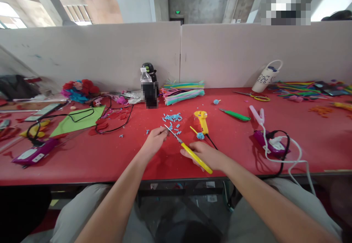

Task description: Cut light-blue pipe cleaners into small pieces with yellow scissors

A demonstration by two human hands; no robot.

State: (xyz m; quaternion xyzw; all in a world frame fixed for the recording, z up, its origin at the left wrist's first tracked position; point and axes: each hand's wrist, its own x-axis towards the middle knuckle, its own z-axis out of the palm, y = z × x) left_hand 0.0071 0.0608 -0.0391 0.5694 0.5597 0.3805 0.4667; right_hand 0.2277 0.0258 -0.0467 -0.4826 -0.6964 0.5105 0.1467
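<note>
Head view: our right hand clamped around yellow-handled metal scissors above the red surface; our left hand beside their tips, grip unclear to us; short blue clippings beyond. Risk: nicked fingers, if scissors slip.

Right fingers gripping yellow-handled tool, left fingers near blue snippets, red tabletop

A craft workshop: glue gun, bundled pipe cleaners and power strips on a red worktable
</note>
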